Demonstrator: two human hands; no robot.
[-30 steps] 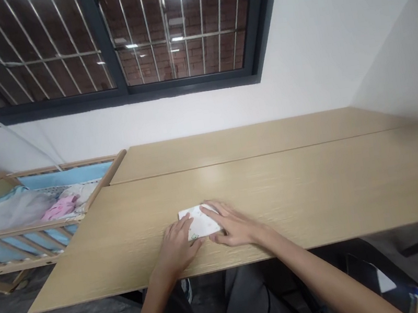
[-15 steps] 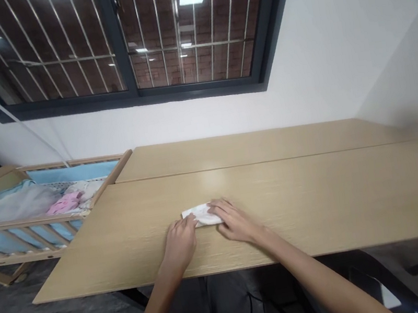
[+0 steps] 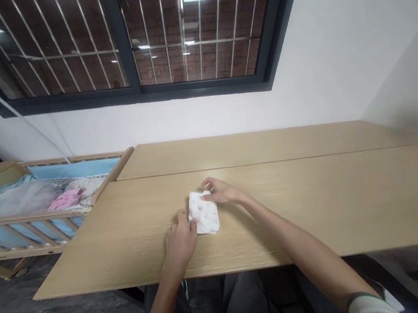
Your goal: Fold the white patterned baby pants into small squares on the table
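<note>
On the wooden table in front of me lies a small folded white cloth (image 3: 204, 214) with a faint printed pattern, its layers showing at the lower edge. My left hand (image 3: 179, 241) is at its lower left side, fingers curled and the thumb pressed over the cloth's edge. At the upper right corner, my right hand (image 3: 220, 191) has its thumb on the cloth. The fingers of that hand stretch past the far edge, apart from the thumb.
The wide table (image 3: 319, 202) has a seam running across its back part. To the left stands a wooden crib (image 3: 31, 221) with blue lining, holding bedding and a pink cloth (image 3: 65, 199). A barred window (image 3: 189, 32) is set in the white wall behind.
The cloth went from a narrow strip lying crosswise to a squarer shape standing lengthwise. My right hand moved up to its far corner, and its fingers spread. The left stays at the left side.
</note>
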